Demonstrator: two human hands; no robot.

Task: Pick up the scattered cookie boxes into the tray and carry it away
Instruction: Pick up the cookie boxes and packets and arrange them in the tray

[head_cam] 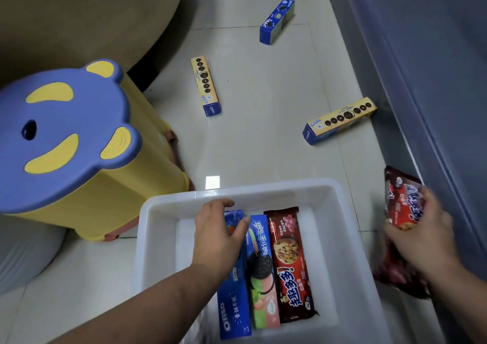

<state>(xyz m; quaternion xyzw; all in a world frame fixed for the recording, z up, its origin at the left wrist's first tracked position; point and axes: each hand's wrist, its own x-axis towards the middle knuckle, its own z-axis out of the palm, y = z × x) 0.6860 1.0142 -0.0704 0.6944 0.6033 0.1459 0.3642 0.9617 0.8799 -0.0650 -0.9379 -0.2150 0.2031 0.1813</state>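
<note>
Left hand [220, 234] flat and spread on the blue box [234, 291] in the tray [340, 238], right hand [421, 238] gripping a red packet [403, 206] at three o'clock, which could snag the rim and slip on a rushed swing.

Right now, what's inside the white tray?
White tray holds three packs side by side: blue Oreo box, green-pink Oreo box, red cookie pack. Left hand hides the blue box's far end.
</note>
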